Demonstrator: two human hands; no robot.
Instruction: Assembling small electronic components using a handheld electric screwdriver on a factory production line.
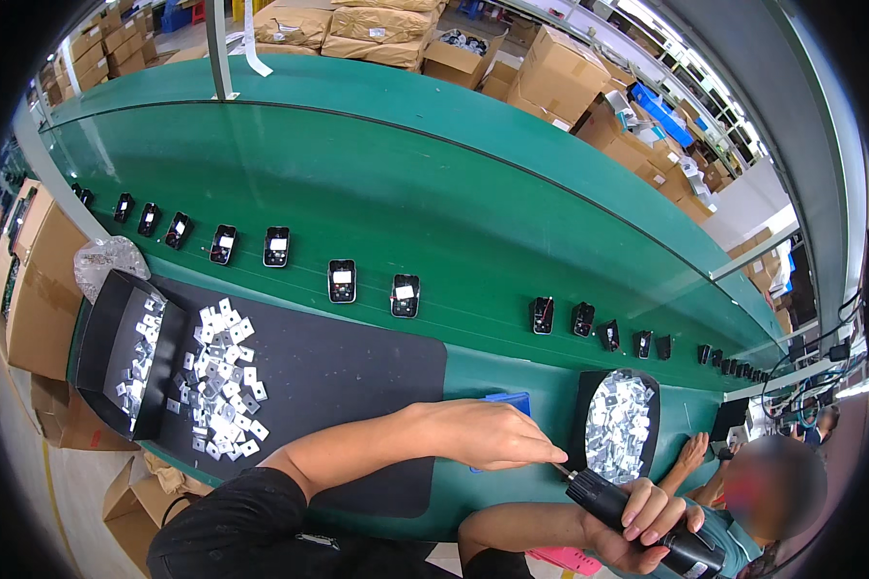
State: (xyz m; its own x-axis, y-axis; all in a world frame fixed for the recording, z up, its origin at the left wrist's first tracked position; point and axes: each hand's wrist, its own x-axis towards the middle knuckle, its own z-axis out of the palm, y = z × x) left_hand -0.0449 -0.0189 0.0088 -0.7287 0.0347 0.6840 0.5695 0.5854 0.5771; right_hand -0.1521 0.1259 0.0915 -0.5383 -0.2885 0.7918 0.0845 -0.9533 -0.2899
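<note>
My right hand [647, 526] is wrapped round a black electric screwdriver [597, 494] near the lower right, its bit pointing up and left. My left hand [497, 434] reaches across from the left, thumb and fingers pinched together right at the bit's tip. Whatever small thing sits in that pinch, if any, is too small to make out. Beneath the left hand lies a blue object [512, 399], mostly hidden by the hand. Just beyond the screwdriver stands a black bin [581, 417] filled with small shiny metal pieces [620, 425].
A loose pile of small silver plates [224, 386] lies on a black mat [357, 376], beside a tipped black bin [101, 352]. Small black devices [342, 281] line the green conveyor belt [492, 280]. A co-worker's hand [690, 454] is at the right. Cartons [43, 280] stand left.
</note>
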